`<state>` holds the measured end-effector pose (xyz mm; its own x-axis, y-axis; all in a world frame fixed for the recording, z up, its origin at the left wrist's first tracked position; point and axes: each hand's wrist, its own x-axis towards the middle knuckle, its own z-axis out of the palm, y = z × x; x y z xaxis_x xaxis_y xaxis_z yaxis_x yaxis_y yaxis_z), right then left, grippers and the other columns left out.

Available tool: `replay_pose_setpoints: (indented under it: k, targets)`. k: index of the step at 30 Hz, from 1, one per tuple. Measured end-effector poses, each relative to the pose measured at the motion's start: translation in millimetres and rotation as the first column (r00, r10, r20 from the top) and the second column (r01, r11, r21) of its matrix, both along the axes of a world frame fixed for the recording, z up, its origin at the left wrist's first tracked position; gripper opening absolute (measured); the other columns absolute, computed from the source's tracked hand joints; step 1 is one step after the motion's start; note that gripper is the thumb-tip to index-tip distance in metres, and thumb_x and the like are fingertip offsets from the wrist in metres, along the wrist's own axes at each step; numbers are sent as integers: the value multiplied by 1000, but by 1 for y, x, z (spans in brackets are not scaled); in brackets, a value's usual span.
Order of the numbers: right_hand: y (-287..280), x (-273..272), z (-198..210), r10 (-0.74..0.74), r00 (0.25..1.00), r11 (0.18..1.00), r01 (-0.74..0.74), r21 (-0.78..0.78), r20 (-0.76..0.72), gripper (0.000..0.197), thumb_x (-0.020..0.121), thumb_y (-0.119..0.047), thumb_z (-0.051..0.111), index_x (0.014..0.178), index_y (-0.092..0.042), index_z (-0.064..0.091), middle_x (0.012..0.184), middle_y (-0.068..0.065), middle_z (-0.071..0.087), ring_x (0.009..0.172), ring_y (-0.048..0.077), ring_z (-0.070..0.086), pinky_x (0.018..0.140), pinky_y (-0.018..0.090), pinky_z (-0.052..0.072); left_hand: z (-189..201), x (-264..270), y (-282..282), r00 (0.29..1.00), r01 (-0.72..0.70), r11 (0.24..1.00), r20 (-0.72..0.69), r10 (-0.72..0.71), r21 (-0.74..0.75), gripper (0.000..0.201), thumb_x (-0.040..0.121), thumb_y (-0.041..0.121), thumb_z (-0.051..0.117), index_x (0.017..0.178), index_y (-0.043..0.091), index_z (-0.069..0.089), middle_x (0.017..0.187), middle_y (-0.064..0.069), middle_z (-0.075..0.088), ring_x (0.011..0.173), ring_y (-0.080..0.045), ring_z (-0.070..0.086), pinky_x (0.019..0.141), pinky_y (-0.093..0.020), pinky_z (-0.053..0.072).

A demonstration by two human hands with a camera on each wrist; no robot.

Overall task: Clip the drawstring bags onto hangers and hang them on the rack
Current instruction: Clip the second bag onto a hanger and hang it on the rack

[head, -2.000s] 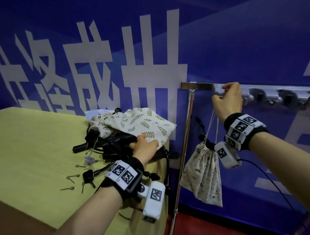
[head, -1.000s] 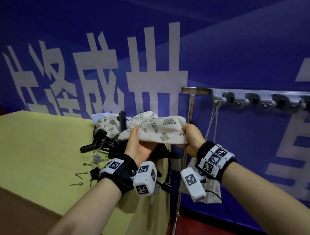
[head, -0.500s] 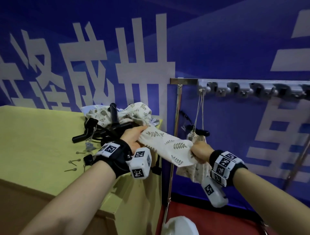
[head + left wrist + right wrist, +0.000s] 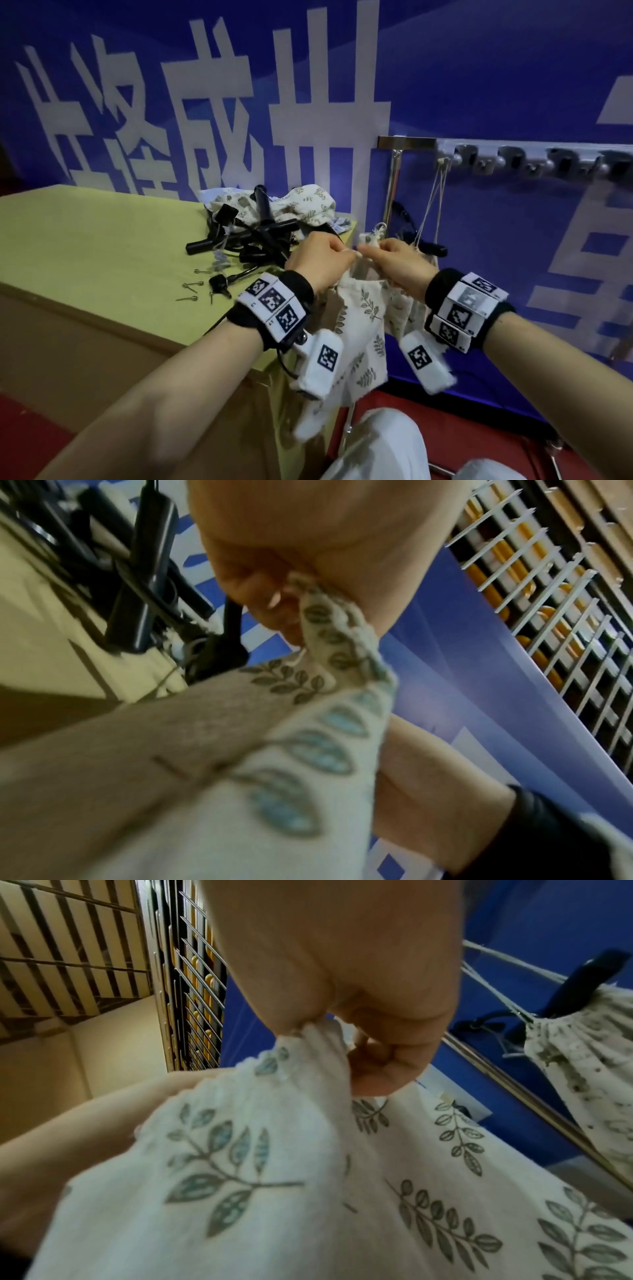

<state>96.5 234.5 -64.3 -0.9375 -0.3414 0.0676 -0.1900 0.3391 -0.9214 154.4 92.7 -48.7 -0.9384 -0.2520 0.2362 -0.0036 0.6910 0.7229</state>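
Observation:
A cream drawstring bag [image 4: 363, 315] with a green leaf print hangs between my hands, off the table's right corner. My left hand [image 4: 320, 257] pinches its gathered top edge [image 4: 329, 620] and its cord. My right hand [image 4: 394, 260] pinches the top edge [image 4: 308, 1039] on the other side. Another bag [image 4: 582, 1053] hangs by its cords [image 4: 433, 202] from the first hook of the silver rack [image 4: 513, 161], mostly hidden behind my right hand. More leaf-print bags [image 4: 301, 202] and black clip hangers [image 4: 246, 233] lie piled on the yellow-green table [image 4: 102, 246].
Several small metal screws [image 4: 191, 284] and a black knob [image 4: 217, 284] lie on the table left of the pile. The rack's upright pole [image 4: 392, 185] stands just beyond the table corner. A blue banner wall is behind. My white-trousered knee [image 4: 387, 442] is below.
My right hand left the rack and joined the left on a bag from the pile. Both hands pulled the bag off the table and moved together to its top edge.

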Motion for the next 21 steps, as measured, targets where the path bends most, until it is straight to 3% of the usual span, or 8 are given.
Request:
replay_pose_setpoints:
  k: [3, 4, 7, 11, 14, 16, 18, 21]
  targets:
    - [-8, -2, 2, 35, 999, 994, -35, 105, -2, 24, 87, -29, 68, 74, -15, 52, 63, 0, 48, 53, 11, 43, 46, 23, 33, -2, 19, -13, 979, -166, 970, -152, 139, -178, 17, 79, 46, 59, 74, 30, 65, 70, 10, 63, 77, -17, 62, 68, -28, 47]
    - [-13, -3, 3, 28, 1000, 987, -27, 159, -7, 22, 84, -29, 71, 85, -15, 54, 70, 2, 53, 59, 12, 49, 49, 24, 37, -3, 24, -18, 972, -184, 963, -186, 147, -199, 16, 79, 45, 57, 77, 32, 66, 70, 10, 62, 78, -18, 63, 68, -29, 48]
    - [-27, -1, 15, -26, 985, 947, 80, 312, -172, 58, 77, -32, 76, 122, -13, 44, 105, 7, 56, 92, 21, 59, 67, 30, 44, -11, 35, -31, 954, -211, 943, -263, 142, -256, 19, 80, 44, 53, 83, 32, 68, 80, 9, 68, 82, -19, 63, 71, -30, 50]
    - [-60, 21, 47, 100, 877, 956, 47, 290, -471, 33, 84, -24, 65, 115, -14, 57, 110, 4, 57, 95, 20, 58, 79, 33, 48, -9, 49, -43, 909, -246, 940, -393, 139, -236, 18, 83, 39, 55, 86, 29, 69, 88, 9, 66, 79, -15, 59, 63, -27, 42]
    - [-95, 37, 65, 247, 819, 948, -94, 303, -519, 15, 87, -20, 63, 98, -12, 68, 99, 1, 66, 90, 17, 61, 85, 37, 51, -9, 48, -60, 955, -211, 965, -245, 169, -154, 16, 83, 28, 55, 69, 22, 59, 68, 4, 57, 66, -20, 50, 56, -29, 34]
    - [-118, 43, 69, 330, 795, 924, -163, 345, -509, 14, 88, -21, 62, 96, -13, 70, 97, 1, 69, 90, 16, 63, 84, 35, 53, -11, 45, -74, 985, -144, 985, -78, 152, 97, 26, 84, 13, 53, 59, 22, 52, 60, 2, 53, 61, -21, 47, 53, -28, 33]
    - [-144, 50, 68, 438, 776, 879, -266, 396, -453, 16, 92, -22, 59, 100, -14, 70, 97, -3, 68, 88, 11, 62, 77, 24, 52, -18, 42, -80, 995, -90, 954, 56, 77, 285, 28, 91, 5, 48, 67, 16, 56, 68, -4, 56, 70, -20, 51, 57, -28, 40]
    - [-184, 55, 52, 590, 739, 756, -364, 544, -327, 23, 95, -26, 56, 107, -13, 72, 101, -3, 68, 86, 8, 60, 69, 17, 46, -34, 50, -73, 973, -98, 952, 230, 30, 291, 29, 89, 34, 43, 86, 10, 57, 104, -17, 59, 100, -19, 54, 86, -27, 44]
